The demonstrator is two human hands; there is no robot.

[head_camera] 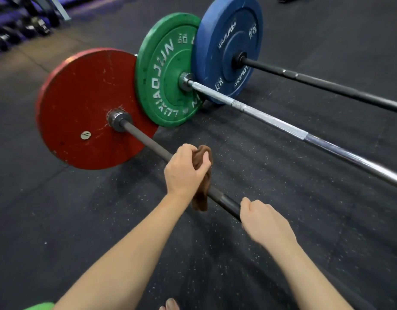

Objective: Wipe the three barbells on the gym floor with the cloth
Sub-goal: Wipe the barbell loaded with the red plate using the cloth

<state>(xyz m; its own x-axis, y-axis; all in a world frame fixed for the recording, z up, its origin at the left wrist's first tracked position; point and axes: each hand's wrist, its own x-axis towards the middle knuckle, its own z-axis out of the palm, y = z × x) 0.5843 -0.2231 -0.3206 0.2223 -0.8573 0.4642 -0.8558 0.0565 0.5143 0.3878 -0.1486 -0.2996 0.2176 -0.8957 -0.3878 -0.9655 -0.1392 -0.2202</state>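
Nearest the camera, the right hand [263,222] is closed around the dark shaft of the nearest barbell [146,139], steadying it. Just beyond that grip, toward the plate, the left hand [186,170] is clamped on the brown cloth [203,175], which is wrapped over the same shaft, with a loose tail hanging below the bar. Further along from the cloth grip, the shaft runs bare to the red plate [81,104].

The first of the three bars is judged to be in the middle of being wiped. A slide of the cloth along the shaft is called for next, with the wrap kept tight and the bar held against rolling.

Beyond the gripped bar, well apart from both hands, the silver barbell [282,125] with the green plate [161,70] and the black barbell [327,85] with the blue plate [229,45] lie untouched on the gym floor [282,198]. No containers are in view.
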